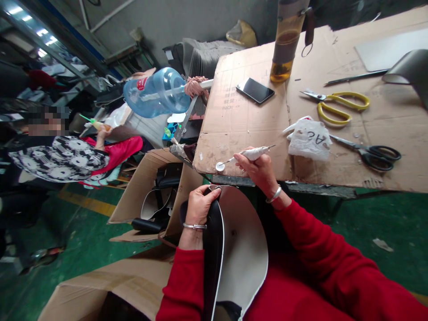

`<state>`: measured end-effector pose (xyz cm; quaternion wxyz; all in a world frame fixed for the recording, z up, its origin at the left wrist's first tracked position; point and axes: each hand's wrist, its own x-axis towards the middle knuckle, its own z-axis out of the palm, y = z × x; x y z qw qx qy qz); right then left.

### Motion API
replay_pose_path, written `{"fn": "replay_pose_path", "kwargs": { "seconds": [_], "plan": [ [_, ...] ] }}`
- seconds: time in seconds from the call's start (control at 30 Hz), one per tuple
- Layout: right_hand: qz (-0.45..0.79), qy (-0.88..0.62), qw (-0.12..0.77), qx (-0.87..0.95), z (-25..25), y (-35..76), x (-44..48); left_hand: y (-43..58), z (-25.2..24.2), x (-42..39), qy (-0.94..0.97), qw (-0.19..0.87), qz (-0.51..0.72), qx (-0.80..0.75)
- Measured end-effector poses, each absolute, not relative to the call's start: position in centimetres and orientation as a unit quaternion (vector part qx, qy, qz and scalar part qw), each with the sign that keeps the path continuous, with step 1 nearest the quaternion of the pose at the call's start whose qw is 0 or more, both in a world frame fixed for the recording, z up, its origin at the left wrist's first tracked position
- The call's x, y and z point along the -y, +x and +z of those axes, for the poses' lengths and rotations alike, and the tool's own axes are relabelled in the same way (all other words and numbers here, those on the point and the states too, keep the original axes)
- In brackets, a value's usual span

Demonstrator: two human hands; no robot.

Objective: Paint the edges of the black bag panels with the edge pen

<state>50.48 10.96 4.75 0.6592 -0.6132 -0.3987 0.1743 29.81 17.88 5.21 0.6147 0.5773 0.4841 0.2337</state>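
My left hand [198,204] grips the top edge of a curved black sheet piece [211,249] with a pale inner side [244,236], pinched between thumb and fingers. The piece stands upright in front of my body. My right hand [259,169] is closed around a white-wrapped tool [256,153] with a thin metal point at each end. Its left point reaches to a small white cap [220,166] near the table's edge. What the cap contains is too small to tell.
On the cardboard-covered table [247,122] lie a phone [255,90], yellow-handled scissors [344,104], black-handled scissors [377,156], a crumpled plastic bag [309,138] and a bottle of amber liquid [286,49]. Open cardboard boxes [130,200] stand at left, below a large blue water jug [157,93]. A co-worker [60,156] sits beyond.
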Motion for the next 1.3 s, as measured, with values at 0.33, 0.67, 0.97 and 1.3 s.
{"fn": "replay_pose_path", "kwargs": {
  "seconds": [0.33,0.67,0.97,1.3],
  "plan": [
    [0.361,-0.525,0.641,0.427,5.6,51.4,-9.9,30.2,6.4,-17.0,0.591,0.633,0.212,-0.453],
    [0.347,-0.515,0.619,0.481,6.0,51.6,-9.8,30.7,7.5,-16.7,0.588,0.646,0.201,-0.443],
    [0.356,-0.535,0.588,0.492,5.4,51.8,-9.9,30.1,7.5,-16.6,0.59,0.648,0.194,-0.441],
    [0.385,-0.549,0.58,0.464,5.6,51.9,-9.6,30.4,7.7,-16.4,0.543,0.682,0.196,-0.449]
  ]
}}
